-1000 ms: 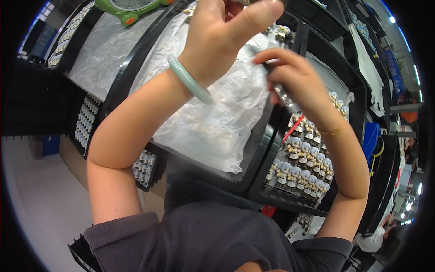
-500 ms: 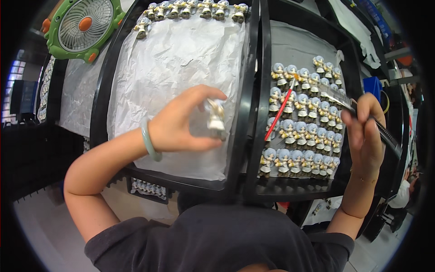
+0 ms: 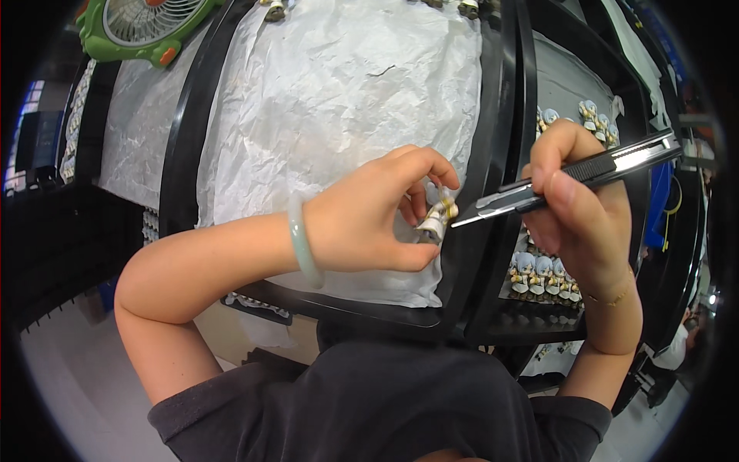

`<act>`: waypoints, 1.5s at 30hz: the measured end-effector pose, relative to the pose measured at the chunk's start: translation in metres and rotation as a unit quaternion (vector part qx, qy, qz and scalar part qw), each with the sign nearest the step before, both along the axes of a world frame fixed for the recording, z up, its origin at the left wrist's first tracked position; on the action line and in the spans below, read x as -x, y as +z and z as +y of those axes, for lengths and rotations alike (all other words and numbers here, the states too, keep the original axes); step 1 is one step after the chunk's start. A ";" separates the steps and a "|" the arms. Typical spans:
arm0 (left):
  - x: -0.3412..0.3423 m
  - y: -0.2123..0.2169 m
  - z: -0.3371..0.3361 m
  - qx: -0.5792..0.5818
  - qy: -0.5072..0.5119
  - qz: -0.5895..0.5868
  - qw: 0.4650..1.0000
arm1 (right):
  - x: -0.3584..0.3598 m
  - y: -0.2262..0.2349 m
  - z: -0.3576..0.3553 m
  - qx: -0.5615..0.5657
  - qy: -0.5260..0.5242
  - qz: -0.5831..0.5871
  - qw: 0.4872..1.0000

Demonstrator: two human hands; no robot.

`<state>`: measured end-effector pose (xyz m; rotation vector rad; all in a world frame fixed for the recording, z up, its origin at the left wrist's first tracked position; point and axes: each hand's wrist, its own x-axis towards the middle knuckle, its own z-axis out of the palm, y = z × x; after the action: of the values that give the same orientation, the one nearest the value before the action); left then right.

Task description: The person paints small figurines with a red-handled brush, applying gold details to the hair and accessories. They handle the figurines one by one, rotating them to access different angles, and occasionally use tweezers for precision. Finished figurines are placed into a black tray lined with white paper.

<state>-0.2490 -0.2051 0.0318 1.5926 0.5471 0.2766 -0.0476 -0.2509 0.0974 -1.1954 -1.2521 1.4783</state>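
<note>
Over the paper-lined left tray, my left hand (image 3: 385, 208) holds a small figurine (image 3: 437, 219) between thumb and fingers. The figurine is tilted and wears a white outfit with yellow parts. My right hand (image 3: 581, 204) grips a utility knife (image 3: 577, 177) with a black and silver body. Its narrow tip points left and ends close beside the figurine; whether they touch I cannot tell. Behind my right hand, rows of similar figurines (image 3: 543, 276) with pale blue-grey hair stand in the right tray, partly hidden by the hand.
The left black tray (image 3: 181, 146) is lined with crumpled white paper (image 3: 331, 100); several figurines (image 3: 275, 9) stand at its far edge. A green fan (image 3: 131, 52) stands at the far left. Something blue (image 3: 660, 204) lies right of the right tray (image 3: 508, 323).
My right hand has brought the knife left to the figurine and turned its tip leftward. My left hand has shifted right with the figurine. The whole view has swung, moving the trays rightward.
</note>
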 end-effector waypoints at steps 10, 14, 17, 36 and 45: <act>-0.002 -0.027 -0.005 -0.335 -0.039 0.052 0.940 | -0.003 -0.040 0.012 -0.037 0.043 0.020 0.998; -0.003 -0.023 -0.004 -0.279 -0.051 0.065 0.957 | -0.006 -0.044 0.011 -0.045 0.062 0.032 0.997; -0.001 -0.020 0.003 -0.206 -0.033 0.037 0.977 | -0.009 -0.041 0.011 -0.056 0.065 0.032 0.996; 0.004 0.009 0.014 0.109 -0.054 -0.035 0.992 | -0.014 -0.042 0.012 -0.210 0.156 -0.061 0.963; 0.002 0.014 0.013 0.102 -0.031 -0.008 0.994 | -0.011 -0.047 0.006 -0.267 0.148 -0.120 0.945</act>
<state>-0.2514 -0.1924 0.0457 1.4058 0.4957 0.1812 -0.0361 -0.2450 0.0506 -0.8586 -1.9173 1.0968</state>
